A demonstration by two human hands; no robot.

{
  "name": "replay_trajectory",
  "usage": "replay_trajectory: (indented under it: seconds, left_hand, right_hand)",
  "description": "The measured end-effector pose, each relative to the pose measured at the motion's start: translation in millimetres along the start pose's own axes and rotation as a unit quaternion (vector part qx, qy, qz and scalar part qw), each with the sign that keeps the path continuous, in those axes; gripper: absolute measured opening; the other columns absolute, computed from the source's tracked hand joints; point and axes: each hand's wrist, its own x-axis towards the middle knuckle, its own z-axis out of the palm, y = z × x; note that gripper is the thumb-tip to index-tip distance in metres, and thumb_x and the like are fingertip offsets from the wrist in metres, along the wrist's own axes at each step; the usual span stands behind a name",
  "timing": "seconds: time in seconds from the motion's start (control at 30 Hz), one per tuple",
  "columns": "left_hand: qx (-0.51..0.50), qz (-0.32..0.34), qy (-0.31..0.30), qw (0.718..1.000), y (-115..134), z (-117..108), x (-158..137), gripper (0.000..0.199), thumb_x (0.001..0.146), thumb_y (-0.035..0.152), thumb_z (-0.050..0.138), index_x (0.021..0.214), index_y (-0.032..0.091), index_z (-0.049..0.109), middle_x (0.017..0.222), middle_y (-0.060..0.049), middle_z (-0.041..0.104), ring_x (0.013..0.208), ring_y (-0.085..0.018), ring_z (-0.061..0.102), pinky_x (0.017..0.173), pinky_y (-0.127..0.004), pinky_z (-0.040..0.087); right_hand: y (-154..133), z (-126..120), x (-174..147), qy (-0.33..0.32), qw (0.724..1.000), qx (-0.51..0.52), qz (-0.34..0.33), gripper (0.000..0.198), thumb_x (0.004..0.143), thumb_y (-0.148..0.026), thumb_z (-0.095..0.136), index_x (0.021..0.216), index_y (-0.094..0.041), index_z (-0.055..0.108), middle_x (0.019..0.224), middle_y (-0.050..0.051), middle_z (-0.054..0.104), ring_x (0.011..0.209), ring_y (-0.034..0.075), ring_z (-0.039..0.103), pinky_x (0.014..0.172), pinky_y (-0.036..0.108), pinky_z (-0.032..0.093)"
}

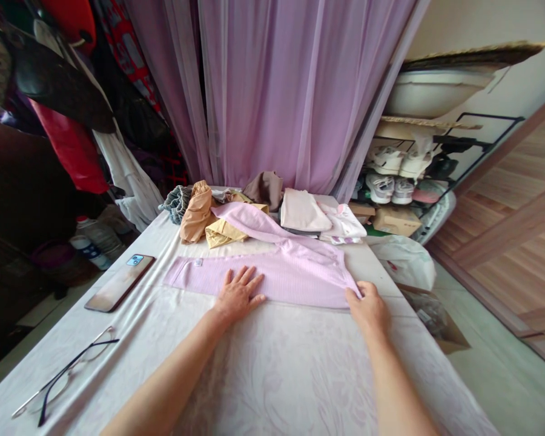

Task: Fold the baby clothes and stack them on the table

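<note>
A light purple ribbed garment (295, 280), which looks like a pair of leggings, lies spread sideways across the table. One long part of it trails back over the other clothes. My left hand (240, 295) rests flat on its near edge, fingers spread. At the right end, my right hand (369, 306) pinches the garment's corner between thumb and fingers. Behind it are a tan rolled garment (197, 212), a yellow garment (224, 233), a dark brown garment (264, 189), and folded pale pink clothes (303, 211) beside a folded white garment (345, 223).
A phone (120, 283) and eyeglasses (70, 372) lie on the left of the cloth-covered table (295, 363). Purple curtains (272, 91) hang behind. Bags hang at left; a rack with shoes (388, 188) and a basin (436, 91) stands at right.
</note>
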Motion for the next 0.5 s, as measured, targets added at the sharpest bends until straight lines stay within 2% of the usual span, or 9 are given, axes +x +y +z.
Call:
replay_trajectory:
  seconds: [0.07,0.13,0.23,0.3,0.37,0.5]
  left_hand:
    - [0.000,-0.003,-0.009,1.000,2.0,-2.4,-1.0,0.063,0.094,0.066,0.033,0.148,0.033,0.042,0.157,-0.008,0.038,0.145,-0.032,0.030,0.116,-0.061,0.017]
    - [-0.005,-0.009,-0.019,1.000,2.3,-7.3,-2.0,0.060,0.096,0.063,0.032,0.147,0.033,0.043,0.157,-0.009,0.038,0.146,-0.032,0.029,0.116,-0.062,0.017]
    - [-0.019,-0.025,-0.028,0.999,4.2,-15.9,-1.0,0.052,0.099,0.057,0.030,0.138,0.032,0.053,0.155,-0.008,0.041,0.145,-0.031,0.032,0.114,-0.063,0.021]
    - [-0.029,-0.031,-0.017,0.999,7.5,-20.5,3.3,0.049,0.101,0.053,0.027,0.127,0.030,0.062,0.152,-0.007,0.045,0.143,-0.030,0.035,0.114,-0.063,0.024]
    - [-0.037,-0.027,-0.001,0.999,12.3,-22.7,11.0,0.049,0.102,0.049,0.025,0.120,0.027,0.065,0.150,-0.007,0.048,0.142,-0.028,0.038,0.115,-0.060,0.024]
    - [-0.042,0.022,-0.015,0.999,22.3,-16.2,28.3,0.049,0.101,0.048,0.030,0.138,0.024,0.052,0.153,-0.008,0.044,0.144,-0.027,0.033,0.118,-0.055,0.024]
  right_hand:
    - [7.5,-2.5,0.0,-0.006,1.000,-0.003,0.006,0.048,0.082,-0.046,0.050,0.122,-0.022,0.062,0.098,0.011,0.073,0.077,0.028,0.066,0.068,0.038,0.048]
    - [13.8,-2.4,-0.7,-0.007,1.000,0.001,-0.018,0.051,0.082,-0.045,0.050,0.127,-0.021,0.058,0.103,0.011,0.072,0.085,0.029,0.066,0.074,0.040,0.049]
    - [13.6,-1.3,-3.3,0.051,0.993,0.020,-0.103,0.052,0.083,-0.043,0.049,0.127,-0.017,0.058,0.118,0.015,0.068,0.105,0.031,0.063,0.087,0.042,0.048]
    - [3.3,-0.9,-7.6,0.107,0.978,0.031,-0.174,0.048,0.087,-0.042,0.045,0.125,-0.015,0.060,0.128,0.017,0.062,0.118,0.030,0.057,0.096,0.042,0.045]
    - [-14.4,1.4,-15.1,0.122,0.960,0.031,-0.249,0.045,0.093,-0.040,0.039,0.123,-0.016,0.061,0.135,0.016,0.058,0.126,0.028,0.053,0.104,0.041,0.040]
    - [-51.6,14.5,-36.3,0.019,0.926,-0.020,-0.376,0.045,0.096,-0.037,0.038,0.132,-0.018,0.058,0.144,0.012,0.053,0.134,0.027,0.045,0.111,0.047,0.031]
